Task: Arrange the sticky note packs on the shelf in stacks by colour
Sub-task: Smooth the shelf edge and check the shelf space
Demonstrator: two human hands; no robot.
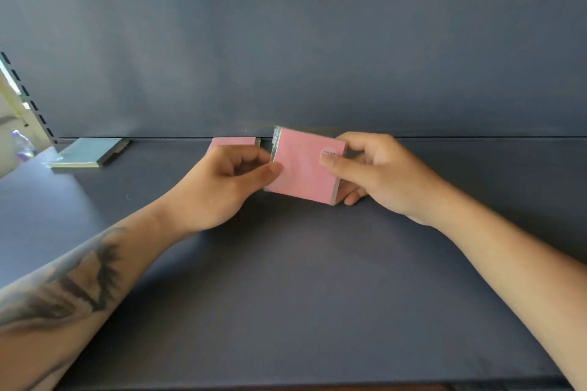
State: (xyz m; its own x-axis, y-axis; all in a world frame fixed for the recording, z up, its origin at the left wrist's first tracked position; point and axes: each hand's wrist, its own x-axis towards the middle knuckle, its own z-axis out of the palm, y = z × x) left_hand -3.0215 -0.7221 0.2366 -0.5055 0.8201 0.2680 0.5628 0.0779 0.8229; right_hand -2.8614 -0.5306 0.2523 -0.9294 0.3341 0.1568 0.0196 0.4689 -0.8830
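Nearest us, both forearms reach in over the dark blue shelf (286, 311); the left forearm has a dark tattoo (82, 282).

Mid-shelf, we see both hands on one pink sticky note pack (303, 165), held tilted w/ its face toward us, lower edge at or just above the shelf — can't tell if it touches. Left hand (222, 187) has fingers curled, thumb tip pressed on the pack's left edge, pinching it. Right hand (378, 168) wraps the pack's right side: thumb across the front by a small round label (329, 152), fingers curled round behind, a fingertip showing below the bottom right corner. So both grips are closed on the same pack. Behind the top left corner we see thin greyish edges, maybe more packs or wrapping; too blurred to say.

Just behind the left hand, a second pink pack (233, 141) lies flat near the back wall (286, 41), partly hidden by the knuckles.

Further left, well apart, a light blue pack (90, 152) lies flat by the rear left corner, near a slotted upright (28, 95) at the frame edge.
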